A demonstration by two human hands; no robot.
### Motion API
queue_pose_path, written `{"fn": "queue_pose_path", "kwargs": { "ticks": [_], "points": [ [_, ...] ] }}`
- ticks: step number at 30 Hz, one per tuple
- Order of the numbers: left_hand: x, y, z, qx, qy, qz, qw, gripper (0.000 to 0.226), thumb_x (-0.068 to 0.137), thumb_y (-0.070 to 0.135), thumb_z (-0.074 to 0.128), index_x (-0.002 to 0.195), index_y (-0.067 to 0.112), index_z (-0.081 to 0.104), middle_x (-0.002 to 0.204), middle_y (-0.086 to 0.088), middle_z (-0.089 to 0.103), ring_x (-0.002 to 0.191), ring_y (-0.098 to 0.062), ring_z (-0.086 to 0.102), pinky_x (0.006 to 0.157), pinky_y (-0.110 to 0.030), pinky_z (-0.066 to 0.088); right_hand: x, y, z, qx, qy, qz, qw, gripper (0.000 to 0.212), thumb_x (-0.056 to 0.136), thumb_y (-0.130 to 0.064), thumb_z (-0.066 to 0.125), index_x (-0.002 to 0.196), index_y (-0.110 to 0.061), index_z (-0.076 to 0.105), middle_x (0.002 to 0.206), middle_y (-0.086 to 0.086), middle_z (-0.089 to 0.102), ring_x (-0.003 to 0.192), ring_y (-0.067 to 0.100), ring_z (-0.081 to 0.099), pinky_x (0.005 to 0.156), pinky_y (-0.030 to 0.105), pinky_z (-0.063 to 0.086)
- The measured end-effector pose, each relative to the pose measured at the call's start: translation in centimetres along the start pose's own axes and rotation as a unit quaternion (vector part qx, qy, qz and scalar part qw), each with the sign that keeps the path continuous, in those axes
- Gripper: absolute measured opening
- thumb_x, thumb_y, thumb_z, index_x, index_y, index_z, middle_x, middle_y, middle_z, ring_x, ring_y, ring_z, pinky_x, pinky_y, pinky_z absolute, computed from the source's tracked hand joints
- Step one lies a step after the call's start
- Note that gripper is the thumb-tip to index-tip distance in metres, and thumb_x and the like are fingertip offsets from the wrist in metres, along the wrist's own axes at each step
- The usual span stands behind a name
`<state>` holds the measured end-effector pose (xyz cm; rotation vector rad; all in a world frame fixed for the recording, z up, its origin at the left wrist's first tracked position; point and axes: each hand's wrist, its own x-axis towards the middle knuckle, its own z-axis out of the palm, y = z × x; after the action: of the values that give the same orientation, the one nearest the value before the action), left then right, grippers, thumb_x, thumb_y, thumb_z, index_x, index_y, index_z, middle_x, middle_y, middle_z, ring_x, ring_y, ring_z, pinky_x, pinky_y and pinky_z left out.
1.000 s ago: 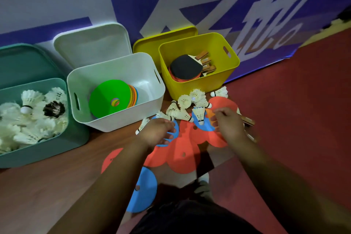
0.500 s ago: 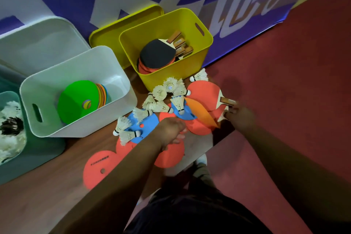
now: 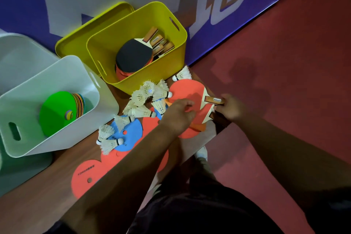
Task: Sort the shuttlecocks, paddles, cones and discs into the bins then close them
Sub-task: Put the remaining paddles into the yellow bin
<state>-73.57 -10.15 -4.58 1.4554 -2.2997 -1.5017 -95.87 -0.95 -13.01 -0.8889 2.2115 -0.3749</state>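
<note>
Fingers point(image 3: 223, 103) gripping wooden handle point(image 3: 211, 99), round red paddle point(image 3: 187, 91)

Wooden surface point(image 3: 28, 205) with bins point(image 3: 47, 144), discs point(image 3: 85, 173), shuttlecocks point(image 3: 140, 97), paddles point(image 3: 186, 91).

A brown wooden worktop point(image 3: 26, 213) fills the near left, its edge running diagonally toward the far right. Past that edge lies a red floor point(image 3: 294, 91), shadowed in places. A blue banner point(image 3: 20, 0) with large white and brown lettering spans the far side, its lower edge meeting the floor.
</note>
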Motion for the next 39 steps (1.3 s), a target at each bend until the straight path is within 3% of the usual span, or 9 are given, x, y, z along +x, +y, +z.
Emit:
{"fn": "queue_pose_path", "kwargs": {
  "ticks": [4,7,12,17,22,27,31,35,39],
  "points": [
    [1.1,-0.4,0.7,0.038,-0.005,-0.039,0.998,0.032,0.091,0.016,0.069,0.122,0.018,0.074,0.125,-0.001,0.067,0.115,-0.017,0.065,0.102,-0.026,0.047,0.7,-0.7,-0.5,-0.094,-0.006,-0.019,0.995,0.030,0.095,-0.025,0.071,0.122,-0.012,0.068,0.117,0.014,0.071,0.110,0.038,0.067,0.078,0.034,0.043],
    [1.3,-0.9,0.7,0.040,0.010,-0.059,0.997,0.024,0.088,0.014,0.068,0.111,0.018,0.076,0.120,0.000,0.068,0.109,-0.017,0.067,0.098,-0.028,0.051,0.9,-1.3,-1.5,-0.103,-0.042,-0.011,0.994,0.022,0.093,-0.028,0.072,0.109,-0.012,0.070,0.102,0.011,0.071,0.102,0.035,0.068,0.072,0.033,0.042],
    [1.6,-1.7,0.4,0.050,0.020,-0.061,0.997,0.018,0.091,0.016,0.064,0.103,0.019,0.076,0.111,-0.002,0.071,0.101,-0.018,0.068,0.086,-0.025,0.050,-0.3,-3.2,-4.3,0.135,-0.097,-0.028,0.986,0.028,0.098,-0.039,0.070,0.106,-0.017,0.055,0.088,0.006,0.076,0.073,0.019,0.075,0.064,0.032,0.053],
    [2.0,-1.7,0.3,0.046,0.016,-0.059,0.997,0.019,0.088,0.008,0.061,0.089,0.020,0.076,0.101,-0.004,0.075,0.094,-0.020,0.070,0.069,-0.016,0.042,-1.3,-7.8,-7.3,0.233,0.033,-0.072,0.969,0.023,0.100,-0.041,0.063,0.094,-0.022,0.053,0.071,0.004,0.062,0.059,0.016,0.057,0.064,0.036,0.047],
    [1.0,-1.8,-0.3,0.045,0.026,-0.038,0.998,0.019,0.089,0.012,0.059,0.092,0.007,0.077,0.103,-0.009,0.076,0.097,-0.026,0.071,0.082,-0.025,0.049,-3.1,-14.2,-12.1,0.280,0.137,-0.148,0.939,0.021,0.095,-0.032,0.057,0.090,-0.012,0.055,0.077,0.006,0.061,0.067,0.017,0.051,0.063,0.035,0.036],
    [-0.2,-3.2,-1.1,0.064,0.027,-0.048,0.996,0.023,0.092,0.013,0.061,0.110,0.016,0.076,0.122,-0.008,0.072,0.112,-0.025,0.068,0.094,-0.030,0.050,-2.1,-20.4,-14.1,0.468,0.095,-0.186,0.859,0.017,0.101,-0.018,0.054,0.084,-0.021,0.056,0.057,0.000,0.053,0.048,0.019,0.040,0.050,0.032,0.032],
    [-1.5,-3.8,-1.8,0.027,0.038,-0.068,0.997,0.034,0.085,0.026,0.051,0.108,0.020,0.076,0.118,-0.002,0.074,0.107,-0.020,0.070,0.095,-0.036,0.054,0.9,-25.3,-12.4,0.385,-0.001,-0.204,0.900,0.009,0.104,-0.025,0.056,0.098,-0.024,0.064,0.066,0.002,0.062,0.051,0.018,0.054,0.046,0.028,0.042],
    [-2.1,-4.3,-1.9,0.002,0.058,-0.067,0.996,0.029,0.091,0.010,0.056,0.109,0.019,0.077,0.120,0.001,0.075,0.109,-0.017,0.069,0.098,-0.033,0.053,4.4,-28.5,-7.5,0.332,-0.089,-0.166,0.924,0.007,0.107,-0.024,0.058,0.103,-0.021,0.063,0.079,0.010,0.070,0.060,0.019,0.064,0.054,0.033,0.053],
    [-2.5,-4.8,-1.7,-0.033,0.088,-0.064,0.994,0.028,0.092,0.006,0.057,0.109,0.018,0.077,0.121,0.004,0.074,0.112,-0.013,0.069,0.101,-0.030,0.051,6.1,-29.7,-5.3,0.419,-0.141,-0.082,0.893,0.012,0.111,-0.015,0.050,0.106,-0.010,0.061,0.102,0.019,0.072,0.085,0.025,0.076,0.078,0.040,0.064]
  ]
}}
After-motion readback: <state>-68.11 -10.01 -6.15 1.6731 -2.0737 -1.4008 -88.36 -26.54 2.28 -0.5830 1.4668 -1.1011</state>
